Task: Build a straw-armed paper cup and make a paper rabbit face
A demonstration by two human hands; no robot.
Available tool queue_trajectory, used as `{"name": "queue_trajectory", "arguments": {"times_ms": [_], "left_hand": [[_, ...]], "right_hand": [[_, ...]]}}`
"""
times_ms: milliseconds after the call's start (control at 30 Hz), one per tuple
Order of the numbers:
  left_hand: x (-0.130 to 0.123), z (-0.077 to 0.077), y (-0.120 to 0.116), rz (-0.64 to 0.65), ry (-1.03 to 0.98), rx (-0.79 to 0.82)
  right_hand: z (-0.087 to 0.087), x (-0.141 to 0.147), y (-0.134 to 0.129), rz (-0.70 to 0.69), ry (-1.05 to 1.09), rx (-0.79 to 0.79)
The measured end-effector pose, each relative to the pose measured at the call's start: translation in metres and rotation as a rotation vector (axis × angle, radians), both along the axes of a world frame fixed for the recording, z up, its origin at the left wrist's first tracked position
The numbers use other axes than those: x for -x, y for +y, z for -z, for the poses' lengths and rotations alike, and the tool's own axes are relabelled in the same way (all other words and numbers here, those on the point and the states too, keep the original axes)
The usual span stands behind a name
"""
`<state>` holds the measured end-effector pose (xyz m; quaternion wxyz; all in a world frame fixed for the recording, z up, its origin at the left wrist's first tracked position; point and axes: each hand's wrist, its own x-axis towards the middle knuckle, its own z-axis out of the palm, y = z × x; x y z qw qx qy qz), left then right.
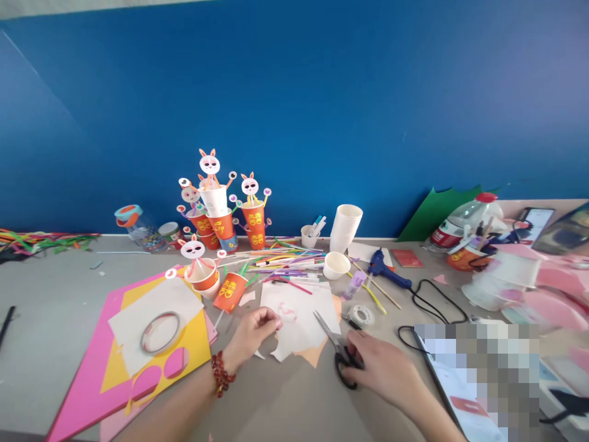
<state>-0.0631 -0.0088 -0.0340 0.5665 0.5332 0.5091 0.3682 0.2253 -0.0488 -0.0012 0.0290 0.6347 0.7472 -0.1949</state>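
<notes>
My left hand (257, 331), a beaded bracelet (223, 373) at its wrist, hovers by the left edge of a white sheet of paper (313, 334). Its thumb and fingertips are pinched together; whatever is between them is too small to make out. A pale scrap with pink marks (288, 313) lies on the sheet, just right of those fingertips. To the right, my right hand (380, 365) has its fingers closed about the black handles of a pair of scissors (343, 359). Their blades point up and left over the sheet, slightly apart. Orange paper shows under the sheet.
Paper cups with rabbit faces (210, 164) stand at the back left. Pink and yellow sheets (110, 344) bear a tape roll (160, 333). A tape dispenser (361, 315), glue gun (389, 270), corded cable, stacked white cups (346, 228) and a screen (442, 368) are right.
</notes>
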Motion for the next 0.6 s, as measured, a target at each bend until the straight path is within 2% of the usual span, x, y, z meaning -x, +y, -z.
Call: {"name": "queue_trajectory", "arguments": {"times_ms": [67,167,233,367,467,600], "left_hand": [[0.001,0.005,-0.001,0.005,0.006,-0.011],[0.002,0.010,0.001,0.017,0.003,-0.027],[0.003,0.012,0.001,0.030,0.006,-0.046],[0.003,0.012,-0.001,0.057,0.043,-0.099],[0.002,0.011,-0.002,0.078,0.085,-0.141],[0.000,0.010,-0.004,0.111,0.139,-0.203]], "right_hand": [[-0.007,0.003,0.007,-0.044,0.085,0.005],[-0.009,0.025,0.024,-0.059,0.230,-0.093],[-0.003,0.049,0.037,-0.086,0.254,-0.186],[0.016,0.085,0.058,-0.099,0.210,-0.222],[0.026,0.092,0.064,-0.096,0.212,-0.208],[0.026,0.090,0.070,-0.094,0.245,-0.193]]}}
